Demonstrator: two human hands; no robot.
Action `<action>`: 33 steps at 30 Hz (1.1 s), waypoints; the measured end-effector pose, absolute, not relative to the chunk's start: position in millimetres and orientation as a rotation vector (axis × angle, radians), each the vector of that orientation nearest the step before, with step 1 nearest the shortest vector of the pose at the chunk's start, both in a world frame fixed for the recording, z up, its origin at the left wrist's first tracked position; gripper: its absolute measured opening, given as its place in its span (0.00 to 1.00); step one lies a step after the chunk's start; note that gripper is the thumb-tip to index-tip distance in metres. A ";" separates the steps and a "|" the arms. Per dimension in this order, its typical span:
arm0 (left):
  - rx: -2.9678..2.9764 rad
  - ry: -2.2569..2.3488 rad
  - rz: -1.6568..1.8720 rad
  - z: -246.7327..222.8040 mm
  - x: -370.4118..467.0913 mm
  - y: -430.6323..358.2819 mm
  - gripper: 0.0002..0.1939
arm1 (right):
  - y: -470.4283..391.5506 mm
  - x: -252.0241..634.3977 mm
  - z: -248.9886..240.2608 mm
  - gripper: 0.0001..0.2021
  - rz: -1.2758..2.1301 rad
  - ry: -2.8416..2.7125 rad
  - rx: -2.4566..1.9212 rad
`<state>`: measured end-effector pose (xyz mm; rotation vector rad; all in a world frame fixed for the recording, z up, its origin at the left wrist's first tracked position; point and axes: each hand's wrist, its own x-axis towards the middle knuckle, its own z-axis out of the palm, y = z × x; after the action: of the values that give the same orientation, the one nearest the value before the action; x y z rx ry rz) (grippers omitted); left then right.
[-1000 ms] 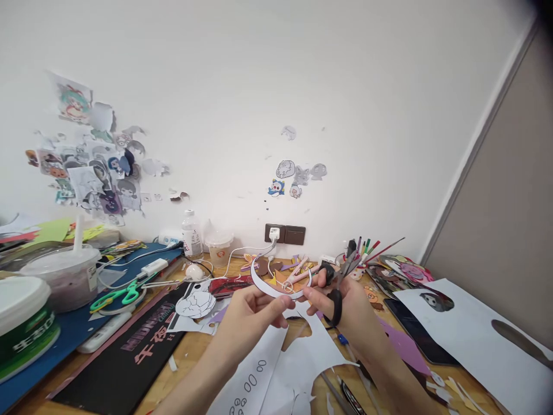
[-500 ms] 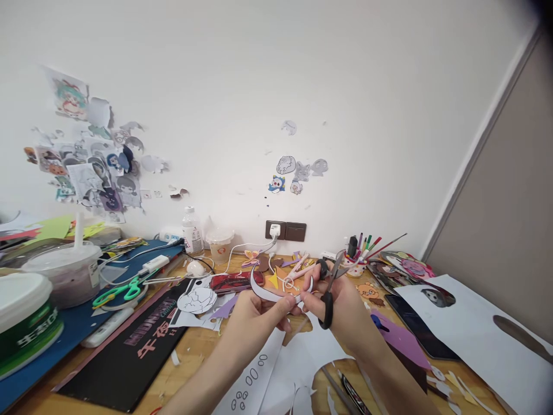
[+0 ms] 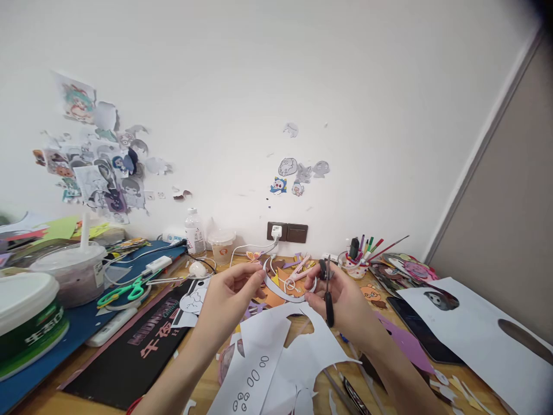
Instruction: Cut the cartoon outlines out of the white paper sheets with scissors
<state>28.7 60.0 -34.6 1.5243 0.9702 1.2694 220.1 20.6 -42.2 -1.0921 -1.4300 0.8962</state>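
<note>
A thin white paper crescent [image 3: 288, 297] is held up over the desk, its ends pointing upward. My left hand [image 3: 235, 291] pinches its left tip between thumb and fingers. At the other end, my right hand [image 3: 345, 297] grips the strip with its fingertips. Black-handled scissors [image 3: 329, 309] also hang in my right hand, blades pointing up and away from the paper. Beneath both hands lie white sheets: one bears small drawn ovals [image 3: 253, 377], and another has a curved cut-out edge [image 3: 319, 346].
Green scissors [image 3: 125, 293] and a black printed packet [image 3: 116, 351] lie left, near a lidded tub [image 3: 30, 323] and a drink cup [image 3: 71, 271]. A pen cup [image 3: 354, 266] stands at the back. At right are a dark tablet [image 3: 425, 331] and a large white sheet [image 3: 479, 317].
My left hand has moved left, from the crescent's lower middle to its left tip. My right hand has turned slightly, still with the scissors. The crescent now hangs more open to view.
</note>
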 end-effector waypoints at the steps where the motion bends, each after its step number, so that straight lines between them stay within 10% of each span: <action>1: 1.515 0.957 1.266 -34.2 28.7 59.8 0.10 | 20.4 220.6 -41.9 0.13 0.900 -1.435 -1.093; 33: 1.480 1.610 1.139 -50.0 -88.0 147.2 0.11 | 49.2 232.4 -54.5 0.17 0.767 -1.028 -1.010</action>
<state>-88.0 147.2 -50.0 1.4798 1.6095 1.1389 232.4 49.2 -54.5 -1.0101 -1.0282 0.7672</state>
